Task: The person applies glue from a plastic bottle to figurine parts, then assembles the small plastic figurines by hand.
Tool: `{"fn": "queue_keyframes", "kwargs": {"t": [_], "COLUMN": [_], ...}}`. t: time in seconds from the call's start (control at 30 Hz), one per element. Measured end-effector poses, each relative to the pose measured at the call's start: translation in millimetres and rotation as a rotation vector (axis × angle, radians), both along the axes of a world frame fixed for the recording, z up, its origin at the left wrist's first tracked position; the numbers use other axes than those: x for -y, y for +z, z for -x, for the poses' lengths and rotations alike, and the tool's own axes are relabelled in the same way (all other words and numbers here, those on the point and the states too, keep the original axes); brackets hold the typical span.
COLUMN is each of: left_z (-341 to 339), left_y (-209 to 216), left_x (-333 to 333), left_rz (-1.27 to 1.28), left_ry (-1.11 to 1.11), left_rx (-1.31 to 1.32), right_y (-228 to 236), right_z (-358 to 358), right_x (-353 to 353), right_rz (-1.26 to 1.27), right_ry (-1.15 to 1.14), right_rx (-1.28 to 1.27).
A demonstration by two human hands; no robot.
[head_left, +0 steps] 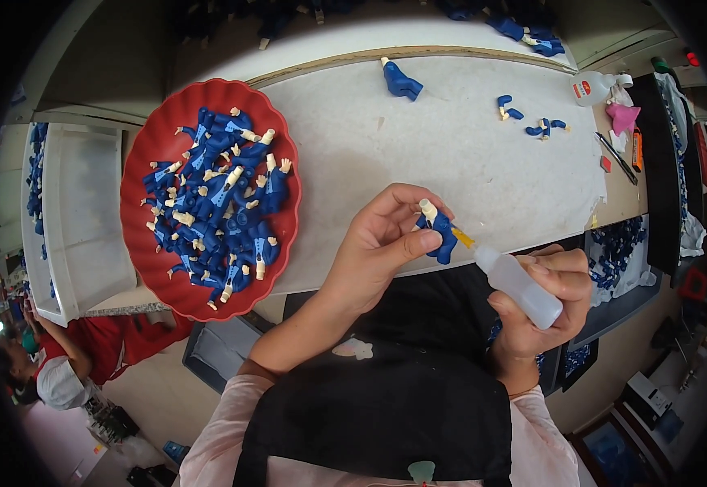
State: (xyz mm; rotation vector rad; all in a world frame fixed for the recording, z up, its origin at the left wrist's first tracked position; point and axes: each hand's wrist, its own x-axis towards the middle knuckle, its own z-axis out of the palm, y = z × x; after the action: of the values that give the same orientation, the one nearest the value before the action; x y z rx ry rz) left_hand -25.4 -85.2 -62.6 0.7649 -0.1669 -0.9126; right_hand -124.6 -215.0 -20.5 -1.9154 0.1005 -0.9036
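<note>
The left hand (386, 231) is pinching a small blue figure piece (443, 246) between thumb and fingers above the near edge of the counter (353, 138), while the right hand (555, 284) is wrapping its grip around a translucent squeeze bottle (524, 290), whose yellow nozzle (462, 237) is pointing at the piece's right side; whether the tip is touching, I cannot tell. Working well here probably means bracing the piece firmly, leaving the spot facing the nozzle clear of fingertips, and squeezing lightly so that little liquid is running over. The piece itself is showing a rounded, smooth, deep-blue body, with a cream neck-like stub sticking up toward the counter's far edge and leaning slightly left
</note>
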Motion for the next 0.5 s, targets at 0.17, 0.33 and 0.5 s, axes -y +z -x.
{"fn": "queue_keyframes", "kwargs": {"t": [0.17, 0.33, 0.5], "left_z": [-0.3, -1.6, -4.1], "left_y": [0.3, 2.1, 0.1], "left_x": [2.2, 2.7, -5.6], "left_rz": [-0.028, -0.011, 0.046], "left_ry": [0.017, 0.043, 0.044], "left_rx": [0.069, 0.014, -0.082], "right_y": [1.1, 4.3, 6.0], "right_z": [-1.8, 2.0, -11.8], "right_x": [1.0, 16.8, 71.2], "right_rz": [0.051, -0.229, -0.341], "right_ry": [0.001, -0.046, -0.097], "right_rx": [-0.009, 0.092, -0.215]}}
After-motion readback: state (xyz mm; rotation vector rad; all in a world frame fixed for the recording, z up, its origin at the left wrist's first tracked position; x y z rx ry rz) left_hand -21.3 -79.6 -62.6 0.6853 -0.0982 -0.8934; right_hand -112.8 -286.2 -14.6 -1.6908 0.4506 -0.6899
